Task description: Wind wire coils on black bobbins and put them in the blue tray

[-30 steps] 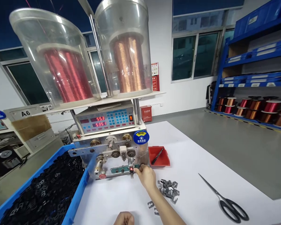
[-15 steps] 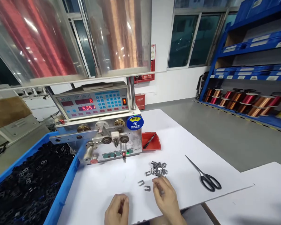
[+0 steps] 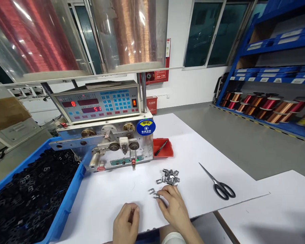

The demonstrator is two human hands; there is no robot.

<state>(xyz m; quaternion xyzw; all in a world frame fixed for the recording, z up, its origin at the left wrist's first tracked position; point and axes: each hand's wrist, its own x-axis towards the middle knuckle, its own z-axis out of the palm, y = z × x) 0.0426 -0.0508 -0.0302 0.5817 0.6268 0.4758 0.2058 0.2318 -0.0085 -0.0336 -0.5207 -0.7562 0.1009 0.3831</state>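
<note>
The metal clips point(image 3: 170, 177) were small, grey, open-sided brackets, most of them heaped in a loose, jumbled pile just in front of the red tray point(image 3: 168, 149). In the heap they overlapped at odd angles, some tipped up, and one near the middle showed a bright, whitish face. Farther out from the tray and slightly left of it, a loose clip point(image 3: 151, 191) lay apart from the heap on the white surface. A little farther from the tray, a second clip point(image 3: 156, 196) sat at the fingertips of the right hand point(image 3: 175, 207), which hid its right end; whether it was pinched could not be told.
</note>
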